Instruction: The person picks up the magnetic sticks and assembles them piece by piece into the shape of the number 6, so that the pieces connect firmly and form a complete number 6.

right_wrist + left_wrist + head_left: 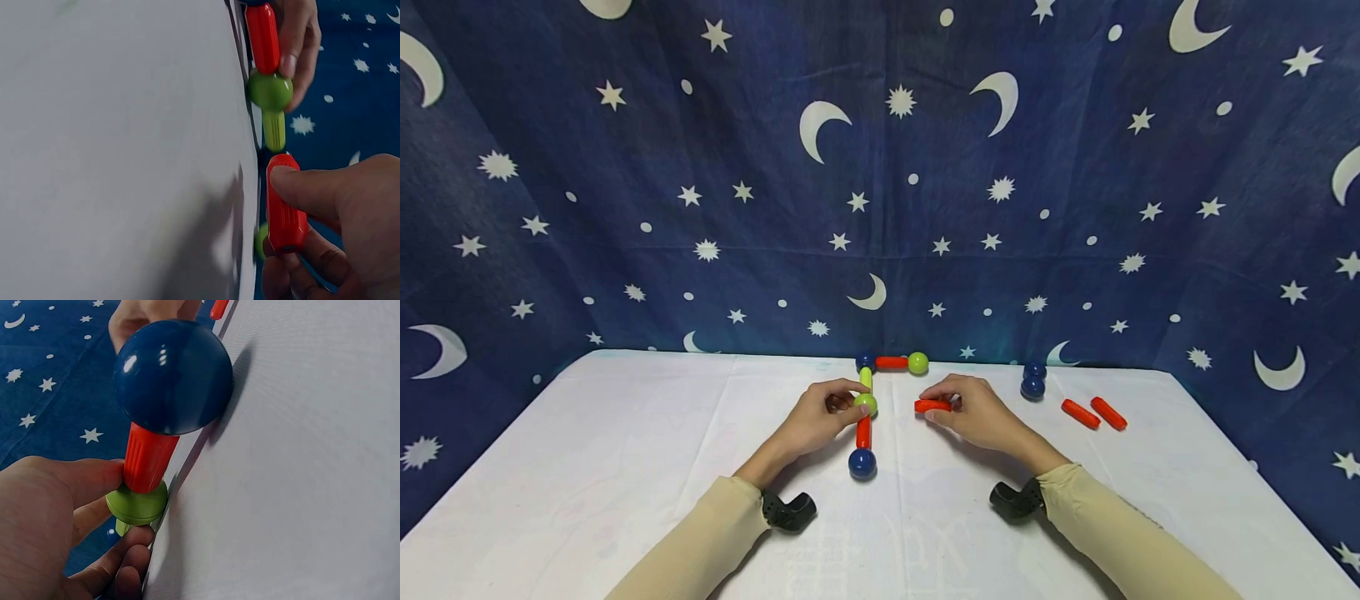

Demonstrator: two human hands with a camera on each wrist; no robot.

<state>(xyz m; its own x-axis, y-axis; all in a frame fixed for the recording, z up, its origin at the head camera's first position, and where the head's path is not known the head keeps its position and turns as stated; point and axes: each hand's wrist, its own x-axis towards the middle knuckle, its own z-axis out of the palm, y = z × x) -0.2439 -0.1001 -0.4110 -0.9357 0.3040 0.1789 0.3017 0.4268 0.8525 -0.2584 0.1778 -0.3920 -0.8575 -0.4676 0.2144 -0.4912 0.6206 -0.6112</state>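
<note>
My left hand [817,419] grips a green ball [867,405] at the middle of a joined line of balls and rods on the white table. Towards me, a red rod [863,433] links that ball to a large blue ball [174,377]. On its far side, a yellow-green rod [274,130] runs to another blue ball [866,362]. From there a second red rod [892,362] leads right to a green end ball [917,362]. Right of the line, my right hand [976,412] pinches a loose red rod [287,206] between thumb and fingers, its near end pointing at the held green ball.
Two blue balls [1033,387] sit close together at the back right. Beyond them on the right lie two loose red rods [1080,414], side by side. A dark blue cloth [880,208] with moons and stars hangs behind the table's back edge.
</note>
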